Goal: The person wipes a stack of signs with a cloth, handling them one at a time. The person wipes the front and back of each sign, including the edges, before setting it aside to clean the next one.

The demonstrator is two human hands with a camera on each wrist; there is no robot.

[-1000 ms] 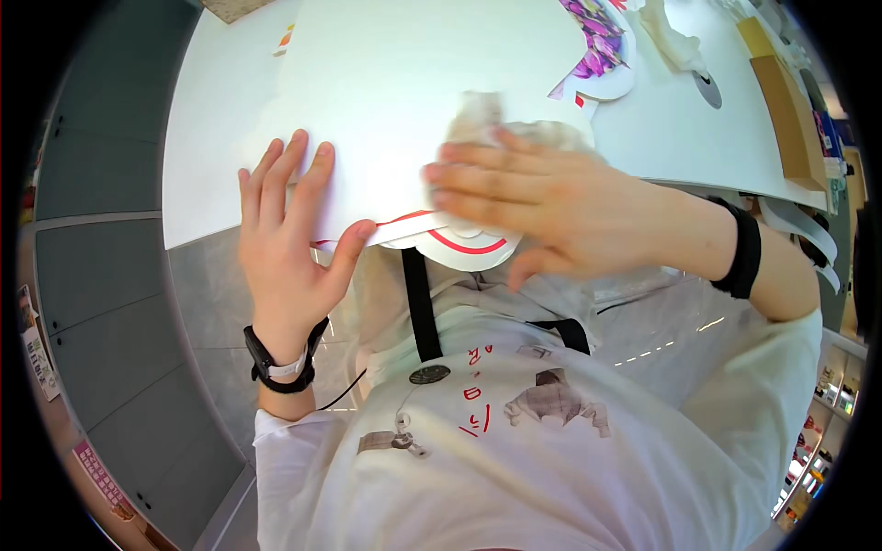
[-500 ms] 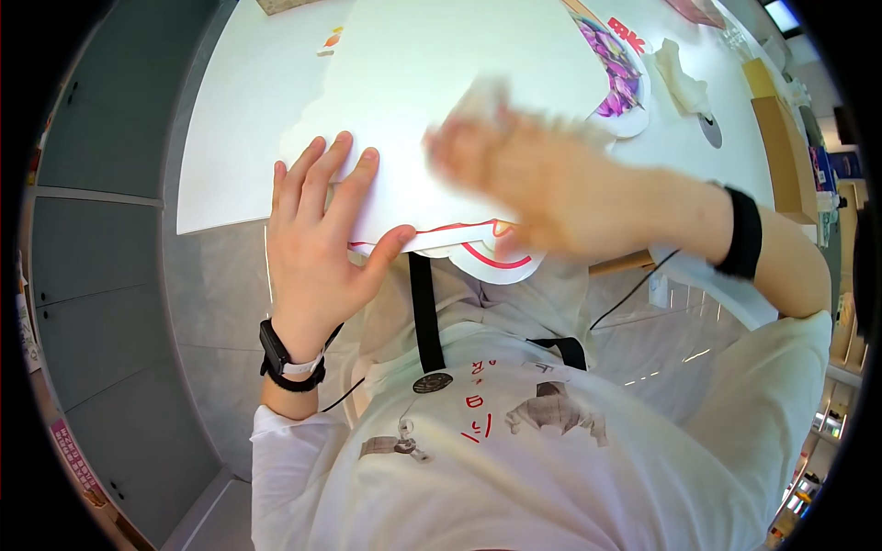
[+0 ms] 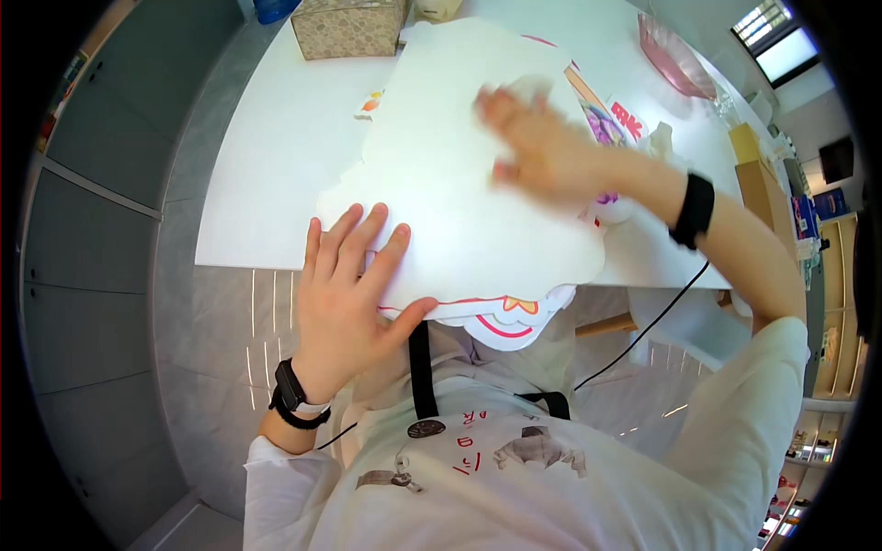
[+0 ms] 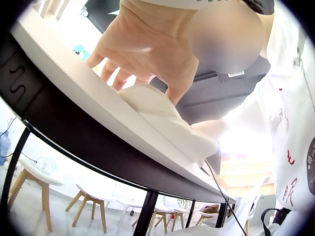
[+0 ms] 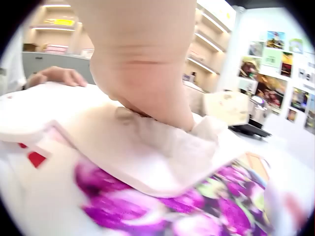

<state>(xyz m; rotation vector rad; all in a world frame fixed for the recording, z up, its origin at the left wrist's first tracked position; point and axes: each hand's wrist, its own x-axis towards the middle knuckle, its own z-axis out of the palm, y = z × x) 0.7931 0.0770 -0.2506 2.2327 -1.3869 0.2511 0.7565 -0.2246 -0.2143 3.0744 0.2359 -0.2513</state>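
A large white board with a wavy outline (image 3: 441,156) lies on the white table, its near end jutting over the table edge. My left hand (image 3: 344,298) rests spread on its near left part, thumb by the red-lined edge; the left wrist view shows this hand (image 4: 147,51) above the board's edge (image 4: 172,130). Blurred in the head view, my right hand (image 3: 551,156) is over the upper right part with fingers extended. In the right wrist view it (image 5: 152,93) presses a crumpled whitish cloth (image 5: 172,140) onto the board, its fingertips hidden. Purple flower print (image 5: 128,206) shows beneath.
A patterned box (image 3: 349,28) stands at the table's far left, and a pink transparent dish (image 3: 675,60) at the far right. Another crumpled white piece (image 3: 660,140) lies right of the board, near a cardboard box (image 3: 761,193). A black cable (image 3: 643,332) hangs below the table edge.
The head view has shifted, showing more of the far table. My right hand has moved farther from my body across the board with the cloth. My left hand keeps its place on the board.
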